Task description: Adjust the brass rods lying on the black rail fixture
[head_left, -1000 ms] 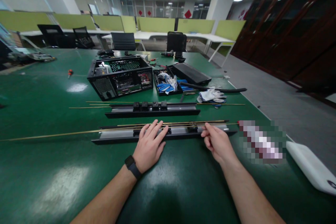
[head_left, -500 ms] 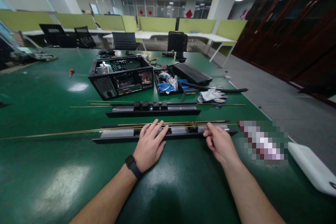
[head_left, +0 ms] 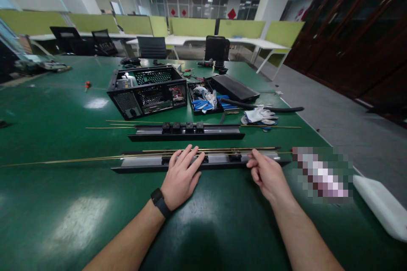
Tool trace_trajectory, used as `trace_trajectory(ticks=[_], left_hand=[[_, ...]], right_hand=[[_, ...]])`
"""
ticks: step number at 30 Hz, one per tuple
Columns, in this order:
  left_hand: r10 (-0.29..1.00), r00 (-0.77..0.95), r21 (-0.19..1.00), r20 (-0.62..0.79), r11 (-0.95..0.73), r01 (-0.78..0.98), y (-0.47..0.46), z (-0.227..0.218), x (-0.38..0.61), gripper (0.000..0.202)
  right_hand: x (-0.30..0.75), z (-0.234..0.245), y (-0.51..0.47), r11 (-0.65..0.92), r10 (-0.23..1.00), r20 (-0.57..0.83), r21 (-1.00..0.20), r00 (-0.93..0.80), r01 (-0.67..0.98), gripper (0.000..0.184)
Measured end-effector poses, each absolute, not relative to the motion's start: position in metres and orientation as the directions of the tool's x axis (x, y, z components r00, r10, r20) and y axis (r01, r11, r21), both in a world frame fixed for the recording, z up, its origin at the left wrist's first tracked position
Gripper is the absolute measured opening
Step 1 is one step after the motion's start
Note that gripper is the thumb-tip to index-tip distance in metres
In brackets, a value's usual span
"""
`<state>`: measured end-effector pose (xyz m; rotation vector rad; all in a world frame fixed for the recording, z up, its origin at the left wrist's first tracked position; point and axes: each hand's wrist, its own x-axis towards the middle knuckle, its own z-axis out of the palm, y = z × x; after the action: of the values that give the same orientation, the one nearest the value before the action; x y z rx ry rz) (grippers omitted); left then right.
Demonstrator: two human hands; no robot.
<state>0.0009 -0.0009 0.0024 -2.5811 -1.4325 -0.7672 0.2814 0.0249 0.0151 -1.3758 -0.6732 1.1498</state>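
Note:
A long black-edged channel with a pale inner face (head_left: 140, 161) lies crosswise before me. Thin brass-coloured rods (head_left: 95, 158) run along its top and stick out far to the left. My left hand (head_left: 181, 175) rests over the channel's middle, fingers stretched out across the rods, covering part of a dark block beneath. Another black block (head_left: 235, 155) sits in the channel between my hands. My right hand (head_left: 269, 173) is closed at the channel's right part, thumb and fingertips pinched at the rods; the exact contact is partly hidden.
Behind lies a second channel (head_left: 187, 137) with several black blocks (head_left: 176, 127) and thin rods. Farther back are an open black computer case (head_left: 146, 93), a tray of gloves (head_left: 205, 99), a loose glove (head_left: 259, 115) and a black panel (head_left: 235, 87). A white object (head_left: 380, 205) lies right.
My hands keep nearly the same pose on the channel and rods. The view has shifted slightly; nothing else has visibly moved.

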Motion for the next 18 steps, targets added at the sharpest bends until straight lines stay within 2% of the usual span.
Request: trace_trajectory(ticks=[18], left_hand=[[0.773, 0.428, 0.156, 0.467, -0.549, 0.821, 0.0035, 0.0002, 0.0025, 0.053]], right_hand=[[0.2856, 0.0117, 0.0279, -0.151, 0.890, -0.251, -0.950, 0.382, -0.273, 0.044]])
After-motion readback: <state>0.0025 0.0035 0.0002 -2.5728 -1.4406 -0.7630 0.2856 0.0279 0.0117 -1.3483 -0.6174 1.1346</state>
